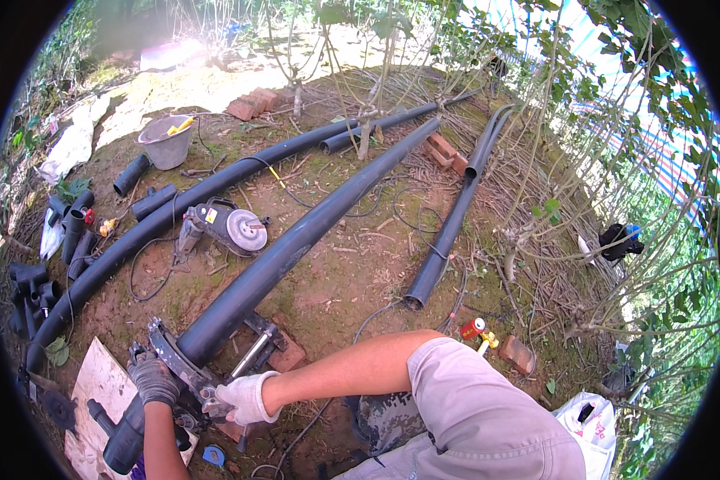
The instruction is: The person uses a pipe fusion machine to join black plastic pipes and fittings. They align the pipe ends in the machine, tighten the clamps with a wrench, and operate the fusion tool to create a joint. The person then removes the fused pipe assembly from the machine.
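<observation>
A long black plastic pipe [296,248] runs from far right down to a metal pipe clamp frame [178,358] in front of me. My left hand [154,379], in a grey glove, is closed on the clamp's left side, by a bolt. My right hand [250,398], in a white glove, is closed on a metal part at the clamp's near right side; its fingertips are partly hidden. A shorter black pipe fitting with a side branch [126,440] lies at the clamp's near end, above a pale board [96,384].
A power tool with a round disc [246,230] lies left of the pipe. Other black pipes [436,268], a grey bucket [166,144], bricks [518,354], a red can [472,328] and a blue tape measure [214,456] lie around. Cables cross the soil; thin trees stand right.
</observation>
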A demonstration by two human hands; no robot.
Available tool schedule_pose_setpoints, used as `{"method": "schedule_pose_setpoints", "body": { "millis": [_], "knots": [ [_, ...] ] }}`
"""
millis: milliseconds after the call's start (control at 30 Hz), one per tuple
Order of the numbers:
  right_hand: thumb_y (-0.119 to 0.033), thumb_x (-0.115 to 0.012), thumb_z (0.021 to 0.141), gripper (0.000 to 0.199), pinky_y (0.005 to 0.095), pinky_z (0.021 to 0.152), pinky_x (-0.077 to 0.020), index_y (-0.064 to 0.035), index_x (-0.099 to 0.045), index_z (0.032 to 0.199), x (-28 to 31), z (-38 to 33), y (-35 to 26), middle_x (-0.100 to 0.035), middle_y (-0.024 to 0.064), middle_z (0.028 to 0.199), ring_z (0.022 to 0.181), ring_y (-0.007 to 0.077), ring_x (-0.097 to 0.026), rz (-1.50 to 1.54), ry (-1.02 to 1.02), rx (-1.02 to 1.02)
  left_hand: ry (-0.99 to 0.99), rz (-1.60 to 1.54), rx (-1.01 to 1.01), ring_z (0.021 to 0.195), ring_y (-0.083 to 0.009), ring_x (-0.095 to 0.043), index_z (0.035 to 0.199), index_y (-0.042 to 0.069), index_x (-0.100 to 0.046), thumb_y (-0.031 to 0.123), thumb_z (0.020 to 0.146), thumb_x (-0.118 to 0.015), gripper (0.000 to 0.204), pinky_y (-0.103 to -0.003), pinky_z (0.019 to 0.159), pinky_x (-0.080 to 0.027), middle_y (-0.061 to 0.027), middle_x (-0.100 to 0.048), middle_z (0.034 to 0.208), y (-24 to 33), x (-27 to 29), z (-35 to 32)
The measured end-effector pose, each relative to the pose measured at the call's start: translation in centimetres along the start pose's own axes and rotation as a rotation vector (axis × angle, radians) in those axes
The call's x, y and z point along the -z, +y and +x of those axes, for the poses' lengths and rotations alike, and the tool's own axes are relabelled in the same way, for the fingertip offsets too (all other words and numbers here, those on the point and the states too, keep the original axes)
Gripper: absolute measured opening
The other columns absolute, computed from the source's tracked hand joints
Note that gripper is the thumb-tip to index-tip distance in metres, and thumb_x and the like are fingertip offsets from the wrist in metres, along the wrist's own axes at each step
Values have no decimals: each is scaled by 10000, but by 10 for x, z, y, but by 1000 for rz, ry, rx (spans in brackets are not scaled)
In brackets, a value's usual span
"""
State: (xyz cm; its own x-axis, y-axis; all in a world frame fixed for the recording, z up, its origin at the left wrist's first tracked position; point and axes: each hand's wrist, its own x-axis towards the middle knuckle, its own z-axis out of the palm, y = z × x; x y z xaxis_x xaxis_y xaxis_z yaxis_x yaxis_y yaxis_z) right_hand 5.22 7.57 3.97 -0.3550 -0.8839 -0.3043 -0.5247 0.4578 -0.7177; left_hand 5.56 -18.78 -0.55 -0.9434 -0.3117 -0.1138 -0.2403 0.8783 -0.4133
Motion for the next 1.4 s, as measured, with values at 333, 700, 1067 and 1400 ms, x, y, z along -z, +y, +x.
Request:
{"method": "schedule_pose_setpoints", "body": {
  "millis": [333, 700, 1067, 1400],
  "knots": [
    [-306, -706, 909, 397, 488, 816, -520, -9, -575, 1137, -2, 1, 2, -697, 252, 976, 970, 444, -678, 30, 0, 8, -115, -2, -4, 1307, -285, -532, 1312, 108, -661, 278, 904, -596, 446, -533, 1088, -382, -111, -620, 1349, -2, 3, 6],
    [-304, -705, 910, 389, 488, 804, -525, -11, -584, 1135, -1, 0, 3, -693, 250, 938, 941, 440, -683, 22, 3, 28, -264, -26, 6, 1459, -303, -394, 1497, 79, -499, 347, 923, -567, 638, -537, 1176, -298, -114, -460, 1557, -2, 14, 7],
    [-290, -710, 902, 391, 485, 810, -524, -7, -581, 1139, 2, -3, 0, -700, 248, 962, 960, 437, -684, 56, -2, 48, -111, -54, 45, 1421, -278, -430, 1319, 130, -676, 461, 840, -633, 583, -506, 1134, -339, -93, -522, 1497, -10, -35, 23],
    [-297, -707, 902, 400, 489, 813, -521, 1, -576, 1134, -1, -1, 2, -696, 259, 956, 959, 445, -680, 33, 0, 28, -177, -70, 11, 1412, -311, -434, 1308, 100, -680, 382, 836, -658, 549, -546, 1154, -321, -130, -528, 1472, -2, 9, 4]
  ]
}}
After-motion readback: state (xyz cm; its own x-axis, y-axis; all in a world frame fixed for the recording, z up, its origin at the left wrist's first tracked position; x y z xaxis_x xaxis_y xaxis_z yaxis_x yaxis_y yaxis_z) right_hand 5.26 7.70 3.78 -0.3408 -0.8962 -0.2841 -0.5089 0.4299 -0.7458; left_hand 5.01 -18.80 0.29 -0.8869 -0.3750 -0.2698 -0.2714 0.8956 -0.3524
